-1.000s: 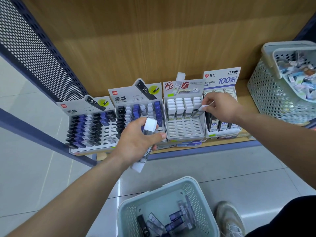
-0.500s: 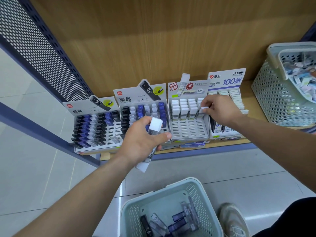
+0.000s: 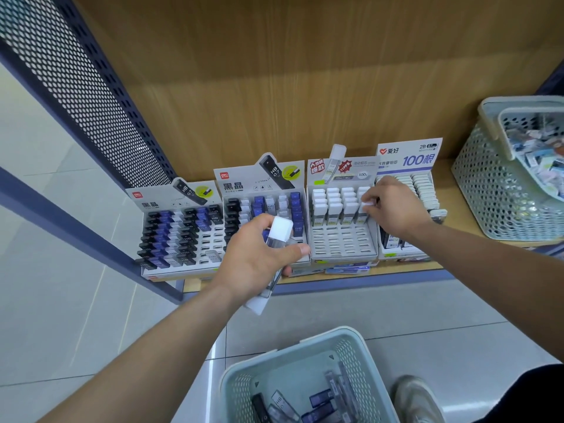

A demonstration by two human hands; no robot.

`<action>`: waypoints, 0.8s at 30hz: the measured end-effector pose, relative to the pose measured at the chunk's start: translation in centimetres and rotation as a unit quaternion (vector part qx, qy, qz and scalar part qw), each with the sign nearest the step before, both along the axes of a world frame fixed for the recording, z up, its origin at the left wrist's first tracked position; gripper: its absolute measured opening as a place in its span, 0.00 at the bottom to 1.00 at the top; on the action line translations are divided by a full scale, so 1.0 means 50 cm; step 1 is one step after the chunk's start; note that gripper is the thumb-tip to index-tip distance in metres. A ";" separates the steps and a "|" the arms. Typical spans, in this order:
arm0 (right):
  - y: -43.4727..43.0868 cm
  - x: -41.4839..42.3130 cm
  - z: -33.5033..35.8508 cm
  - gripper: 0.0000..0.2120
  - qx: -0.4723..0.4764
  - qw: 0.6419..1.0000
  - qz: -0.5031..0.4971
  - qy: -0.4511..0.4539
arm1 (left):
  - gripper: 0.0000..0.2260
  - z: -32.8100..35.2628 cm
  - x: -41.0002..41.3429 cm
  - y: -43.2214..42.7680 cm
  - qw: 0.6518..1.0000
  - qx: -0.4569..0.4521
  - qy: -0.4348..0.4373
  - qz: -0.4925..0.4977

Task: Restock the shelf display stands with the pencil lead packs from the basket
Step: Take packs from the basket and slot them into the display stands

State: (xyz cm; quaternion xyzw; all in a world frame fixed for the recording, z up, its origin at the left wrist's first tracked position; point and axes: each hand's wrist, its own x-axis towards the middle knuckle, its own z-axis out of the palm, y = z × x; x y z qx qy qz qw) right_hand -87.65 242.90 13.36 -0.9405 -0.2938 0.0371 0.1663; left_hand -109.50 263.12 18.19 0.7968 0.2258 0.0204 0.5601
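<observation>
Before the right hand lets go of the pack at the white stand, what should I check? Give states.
1. Grip: right hand pinches the white-capped pack at the right-most column of the white stand: ok.
2. Seating: pack fully down in a slot: cannot tell, fingers hide its base.
3. Room: free slots in the white stand: ok, front rows bare.
4. Reserve: left hand grips spare packs: ok.
5. Supply: floor basket holds more packs: ok.

Pale green basket (image 3: 308,346), white-capped packs (image 3: 340,206).
</observation>
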 end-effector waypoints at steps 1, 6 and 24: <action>0.005 -0.013 0.012 0.09 0.021 1.000 -0.002 0.001 | 0.15 0.001 -0.002 0.001 1.000 0.005 0.000 -0.002; 0.081 -0.145 0.116 0.05 0.232 0.939 0.090 0.236 | 0.16 0.004 -0.017 -0.001 1.000 0.008 0.004 -0.012; 0.108 -0.271 0.205 0.03 0.326 0.853 0.041 0.404 | 0.15 0.058 -0.069 0.004 0.999 0.044 -0.011 -0.027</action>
